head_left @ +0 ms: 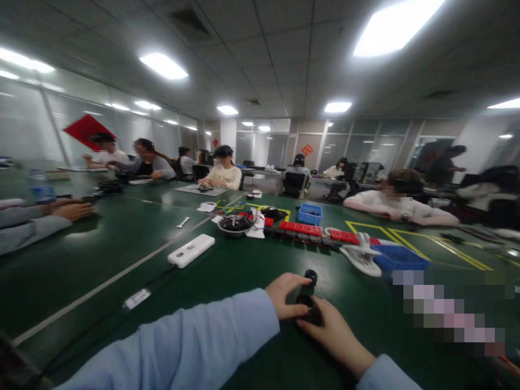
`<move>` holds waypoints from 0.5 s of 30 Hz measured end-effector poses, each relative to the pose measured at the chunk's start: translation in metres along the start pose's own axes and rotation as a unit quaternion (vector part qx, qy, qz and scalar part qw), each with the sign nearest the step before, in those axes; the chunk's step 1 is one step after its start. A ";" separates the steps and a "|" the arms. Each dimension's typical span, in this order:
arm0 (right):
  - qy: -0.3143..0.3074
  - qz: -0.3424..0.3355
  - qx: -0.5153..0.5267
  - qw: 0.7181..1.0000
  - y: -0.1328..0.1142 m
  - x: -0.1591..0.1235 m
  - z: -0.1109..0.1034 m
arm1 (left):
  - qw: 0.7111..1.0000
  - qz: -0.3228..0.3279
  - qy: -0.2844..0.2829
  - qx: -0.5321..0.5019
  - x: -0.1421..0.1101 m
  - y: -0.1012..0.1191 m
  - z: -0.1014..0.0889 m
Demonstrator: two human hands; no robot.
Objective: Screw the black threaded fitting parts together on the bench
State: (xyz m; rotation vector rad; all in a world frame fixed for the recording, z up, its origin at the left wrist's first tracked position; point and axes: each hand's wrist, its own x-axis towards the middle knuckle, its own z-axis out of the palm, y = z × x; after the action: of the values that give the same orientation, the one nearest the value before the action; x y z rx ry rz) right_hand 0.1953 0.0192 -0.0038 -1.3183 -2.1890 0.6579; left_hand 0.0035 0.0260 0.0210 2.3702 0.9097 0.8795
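Observation:
My right hand (pixel 335 330) is wrapped around a black, round, cup-like part (pixel 305 301) low over the green table, its thumb along the near side. My left hand (pixel 284 295) has thumb and index finger spread apart. The left thumb tip reaches the rim of that round part. Its index fingertip is at a smaller black cylindrical part (pixel 311 276) standing just beyond; whether it presses on it cannot be made out.
A white power bank-like box (pixel 192 251) with a cable lies to the left. Ahead stand red power strips (pixel 300 229), a wheel-like part (pixel 234 224), a white bracket (pixel 361 257) and blue bins (pixel 400 257) (pixel 310 213). Co-workers sit around; one's hands (pixel 71 210) are at left.

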 end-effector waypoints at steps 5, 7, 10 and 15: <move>-0.033 0.013 -0.038 0.999 -0.012 0.000 -0.012 | 0.995 0.062 -0.076 -0.027 0.012 -0.006 -0.002; -0.044 0.002 -0.041 0.998 -0.013 0.000 -0.014 | 0.993 0.048 -0.100 -0.028 0.014 -0.010 -0.001; -0.042 -0.003 -0.034 0.999 -0.011 0.000 -0.015 | 0.991 0.064 -0.115 -0.039 0.011 -0.017 -0.001; -0.050 -0.025 -0.022 0.998 -0.008 0.000 -0.014 | 0.990 0.088 -0.103 -0.047 0.003 -0.025 0.002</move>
State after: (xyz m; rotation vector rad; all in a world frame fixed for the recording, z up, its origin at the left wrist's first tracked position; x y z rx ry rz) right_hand 0.1992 0.0185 0.0118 -1.2724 -2.3205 0.6732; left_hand -0.0039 0.0453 0.0057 2.4316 0.5727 0.7067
